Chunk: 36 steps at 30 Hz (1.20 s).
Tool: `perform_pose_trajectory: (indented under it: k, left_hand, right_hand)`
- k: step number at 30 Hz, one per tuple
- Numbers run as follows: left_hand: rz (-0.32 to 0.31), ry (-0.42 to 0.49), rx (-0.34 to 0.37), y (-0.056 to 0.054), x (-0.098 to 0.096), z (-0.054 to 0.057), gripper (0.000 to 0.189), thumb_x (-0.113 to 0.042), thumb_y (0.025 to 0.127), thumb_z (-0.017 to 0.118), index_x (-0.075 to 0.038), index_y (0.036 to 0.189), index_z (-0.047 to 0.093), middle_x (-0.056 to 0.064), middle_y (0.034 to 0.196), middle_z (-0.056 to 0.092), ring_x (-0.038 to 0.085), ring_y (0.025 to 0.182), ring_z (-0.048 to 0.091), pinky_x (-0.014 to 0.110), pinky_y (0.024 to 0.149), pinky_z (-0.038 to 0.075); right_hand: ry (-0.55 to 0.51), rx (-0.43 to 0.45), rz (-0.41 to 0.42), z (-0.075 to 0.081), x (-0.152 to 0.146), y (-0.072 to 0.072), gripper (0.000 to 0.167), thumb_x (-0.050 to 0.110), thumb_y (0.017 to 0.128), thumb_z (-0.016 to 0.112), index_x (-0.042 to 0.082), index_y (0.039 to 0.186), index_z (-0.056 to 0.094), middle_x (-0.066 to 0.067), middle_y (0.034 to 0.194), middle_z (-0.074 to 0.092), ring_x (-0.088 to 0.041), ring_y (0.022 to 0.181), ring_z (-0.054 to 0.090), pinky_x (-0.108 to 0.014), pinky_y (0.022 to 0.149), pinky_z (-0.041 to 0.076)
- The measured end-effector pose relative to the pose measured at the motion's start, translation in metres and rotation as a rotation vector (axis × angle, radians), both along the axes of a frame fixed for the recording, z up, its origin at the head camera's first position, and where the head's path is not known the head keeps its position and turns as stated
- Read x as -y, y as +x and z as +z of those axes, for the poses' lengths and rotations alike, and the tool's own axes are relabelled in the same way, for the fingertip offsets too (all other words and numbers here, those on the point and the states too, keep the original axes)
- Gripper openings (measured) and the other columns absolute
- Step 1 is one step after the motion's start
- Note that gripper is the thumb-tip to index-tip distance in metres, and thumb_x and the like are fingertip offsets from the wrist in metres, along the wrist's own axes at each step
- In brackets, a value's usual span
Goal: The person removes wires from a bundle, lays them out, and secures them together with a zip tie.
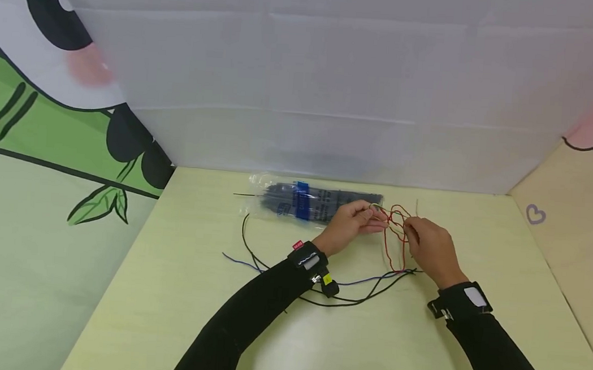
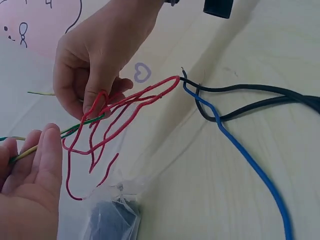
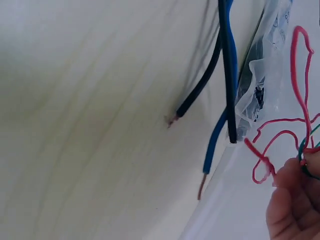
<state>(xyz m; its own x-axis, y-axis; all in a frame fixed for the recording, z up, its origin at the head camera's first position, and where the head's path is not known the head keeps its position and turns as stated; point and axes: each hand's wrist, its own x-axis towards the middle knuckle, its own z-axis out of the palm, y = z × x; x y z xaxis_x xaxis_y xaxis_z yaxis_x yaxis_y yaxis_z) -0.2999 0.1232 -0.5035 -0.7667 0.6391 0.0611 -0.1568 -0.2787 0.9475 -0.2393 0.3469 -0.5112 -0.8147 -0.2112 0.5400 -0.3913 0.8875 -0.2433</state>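
Both hands work at a loose tangle of red wire (image 2: 175,80), raised over the table. My left hand (image 1: 352,225) holds a yellow-green wire (image 2: 30,150) between its thumb and fingers, palm partly turned up. Just to the right, my right hand (image 1: 434,247) pinches the red wire and the green part of the yellow-green one between thumb and forefinger. A thin yellow-green end pokes out behind the right hand in the left wrist view. The red loops run down to the black wires (image 2: 250,86) and the blue wire (image 2: 245,156) on the table.
Behind the hands lies a clear packet (image 1: 321,202) of thin dark grey strips with a blue band. Bare copper shows at the end of the blue wire (image 3: 206,165). A white printed backdrop (image 1: 329,147) rises along the back edge of the pale table (image 1: 347,352).
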Motion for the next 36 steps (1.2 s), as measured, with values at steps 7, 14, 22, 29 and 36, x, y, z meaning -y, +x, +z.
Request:
perform_pose_trajectory:
  k: [7, 14, 22, 29, 36]
  left_hand:
    - [-0.102, -0.38, -0.204, -0.005, 0.009, 0.015, 0.036, -0.032, 0.103, 0.048, -0.008, 0.078, 0.057, 0.006, 0.082, 0.057, 0.035, 0.081, 0.056, 0.052, 0.084, 0.054]
    - [-0.143, -0.521, -0.245, -0.005, -0.007, 0.023, 0.04, -0.037, 0.104, 0.047, -0.012, 0.073, 0.054, 0.006, 0.087, 0.059, 0.007, 0.068, 0.052, 0.045, 0.069, 0.053]
    - [-0.072, -0.275, -0.053, -0.007, -0.01, 0.015, 0.032, -0.027, 0.106, 0.043, -0.002, 0.092, 0.059, 0.003, 0.083, 0.056, 0.013, 0.065, 0.055, 0.031, 0.077, 0.057]
    - [-0.128, -0.718, -0.261, -0.006, -0.018, 0.028, 0.04, -0.044, 0.102, 0.048, -0.011, 0.079, 0.053, -0.003, 0.064, 0.047, 0.017, 0.046, 0.046, 0.043, 0.066, 0.055]
    - [-0.107, -0.834, -0.428, -0.004, -0.019, 0.031, 0.041, -0.032, 0.106, 0.041, -0.012, 0.077, 0.063, -0.002, 0.082, 0.064, 0.015, 0.047, 0.049, 0.032, 0.058, 0.053]
  right_hand:
    - [0.002, 0.055, 0.001, -0.008, -0.008, 0.007, 0.009, 0.004, 0.091, 0.063, -0.001, 0.096, 0.07, -0.012, 0.079, 0.07, -0.022, 0.067, 0.066, -0.04, 0.061, 0.053]
    - [0.0, 0.118, -0.029, -0.008, -0.024, 0.01, 0.01, 0.005, 0.094, 0.061, -0.001, 0.095, 0.069, -0.012, 0.074, 0.07, -0.019, 0.058, 0.062, -0.036, 0.055, 0.05]
    - [-0.07, 0.104, -0.104, 0.002, -0.037, 0.0, 0.013, 0.008, 0.095, 0.062, -0.001, 0.095, 0.071, -0.014, 0.075, 0.071, -0.022, 0.06, 0.063, -0.04, 0.058, 0.05]
    - [0.021, 0.078, -0.036, -0.002, -0.03, 0.002, 0.008, 0.006, 0.092, 0.065, -0.001, 0.091, 0.069, -0.01, 0.073, 0.069, -0.022, 0.064, 0.066, -0.042, 0.061, 0.054]
    - [-0.005, 0.08, -0.102, 0.003, -0.023, 0.001, 0.019, 0.019, 0.092, 0.066, 0.003, 0.082, 0.068, -0.005, 0.062, 0.064, -0.015, 0.051, 0.053, -0.034, 0.049, 0.042]
